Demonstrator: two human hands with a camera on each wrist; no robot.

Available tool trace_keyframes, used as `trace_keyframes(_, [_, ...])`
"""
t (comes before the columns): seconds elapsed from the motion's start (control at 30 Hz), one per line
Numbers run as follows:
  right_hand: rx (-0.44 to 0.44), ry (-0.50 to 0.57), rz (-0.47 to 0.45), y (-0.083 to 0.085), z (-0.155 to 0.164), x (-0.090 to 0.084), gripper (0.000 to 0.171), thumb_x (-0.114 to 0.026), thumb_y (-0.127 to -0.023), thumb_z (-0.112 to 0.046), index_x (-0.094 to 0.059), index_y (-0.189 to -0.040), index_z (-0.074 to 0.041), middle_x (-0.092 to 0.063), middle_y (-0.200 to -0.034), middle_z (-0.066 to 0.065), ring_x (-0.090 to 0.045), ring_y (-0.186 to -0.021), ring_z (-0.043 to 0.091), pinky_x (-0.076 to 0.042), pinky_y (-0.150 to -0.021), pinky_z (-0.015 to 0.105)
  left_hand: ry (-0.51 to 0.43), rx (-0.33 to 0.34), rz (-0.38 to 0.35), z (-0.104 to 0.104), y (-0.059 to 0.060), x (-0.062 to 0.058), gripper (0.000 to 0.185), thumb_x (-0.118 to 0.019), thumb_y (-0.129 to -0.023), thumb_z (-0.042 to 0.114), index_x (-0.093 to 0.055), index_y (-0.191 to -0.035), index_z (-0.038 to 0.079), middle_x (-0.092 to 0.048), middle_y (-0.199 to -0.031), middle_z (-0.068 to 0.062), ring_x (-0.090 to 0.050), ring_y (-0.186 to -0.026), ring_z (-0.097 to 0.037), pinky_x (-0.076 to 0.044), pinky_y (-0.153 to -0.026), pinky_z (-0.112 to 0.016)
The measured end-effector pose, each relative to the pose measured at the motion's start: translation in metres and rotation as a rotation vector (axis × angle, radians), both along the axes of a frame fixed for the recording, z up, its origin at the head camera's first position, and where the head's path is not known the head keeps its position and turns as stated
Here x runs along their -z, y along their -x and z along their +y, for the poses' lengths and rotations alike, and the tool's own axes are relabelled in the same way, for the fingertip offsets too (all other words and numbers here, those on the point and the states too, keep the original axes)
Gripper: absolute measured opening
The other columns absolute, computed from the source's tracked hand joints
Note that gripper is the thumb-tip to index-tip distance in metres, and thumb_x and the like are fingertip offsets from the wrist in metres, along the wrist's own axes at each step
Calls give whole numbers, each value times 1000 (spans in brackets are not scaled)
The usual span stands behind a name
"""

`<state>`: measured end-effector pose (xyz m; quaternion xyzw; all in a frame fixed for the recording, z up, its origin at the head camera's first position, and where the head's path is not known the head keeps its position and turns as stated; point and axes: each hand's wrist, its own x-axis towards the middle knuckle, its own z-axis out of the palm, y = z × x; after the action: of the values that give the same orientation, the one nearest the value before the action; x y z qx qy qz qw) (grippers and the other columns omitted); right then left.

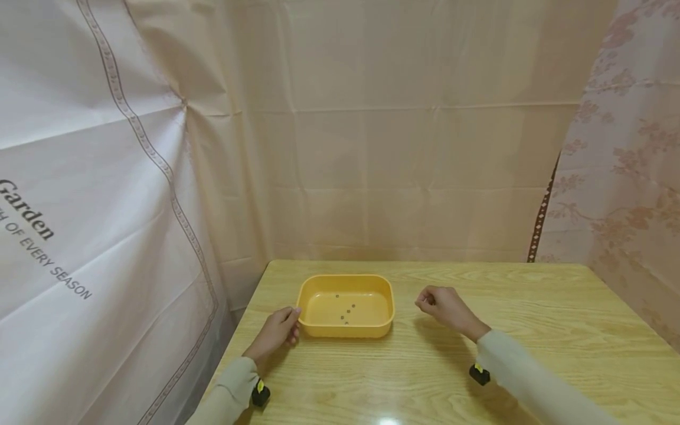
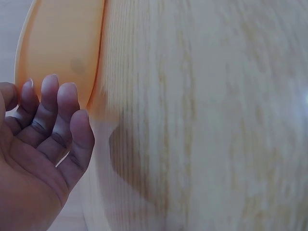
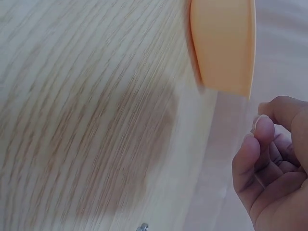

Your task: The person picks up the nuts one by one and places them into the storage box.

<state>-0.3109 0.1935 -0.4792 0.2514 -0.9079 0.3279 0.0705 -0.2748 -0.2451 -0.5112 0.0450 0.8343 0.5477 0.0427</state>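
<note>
A yellow rectangular plastic tray point(image 1: 346, 332) with rounded corners stands on the wooden table, several small metallic pieces point(image 1: 348, 311) scattered over its floor. At its left end my left hand point(image 1: 276, 333) holds the rim between thumb and fingers. In the left wrist view the fingers point(image 2: 67, 98) curl up against the tray's side wall point(image 2: 67, 43). To the right of the tray, apart from it and above the table, is my right hand point(image 1: 443, 304). Its fingers are curled, thumb and index tips close together, and no object shows between them in the right wrist view.
The light wood table point(image 1: 531, 307) reaches back to a beige hanging cloth point(image 1: 404, 177). Printed cloths hang on the left point(image 1: 106, 195) and right point(image 1: 632, 177). A small shiny metal thing point(image 3: 142, 227) shows at the lower edge of the right wrist view.
</note>
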Motion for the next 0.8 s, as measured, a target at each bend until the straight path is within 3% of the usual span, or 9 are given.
trace_keyframes(0.8, [-53, 34, -33, -1, -32, -5, 7, -67, -101, -11, -70, -97, -6, -65, -81, -5, -58, -68, 8, -51, -59, 25, -2, -16, 20, 4, -3, -2, 44, -47, -111, 38, -58, -92, 0, -60, -75, -8, -56, -61, -17, -49, -53, -27])
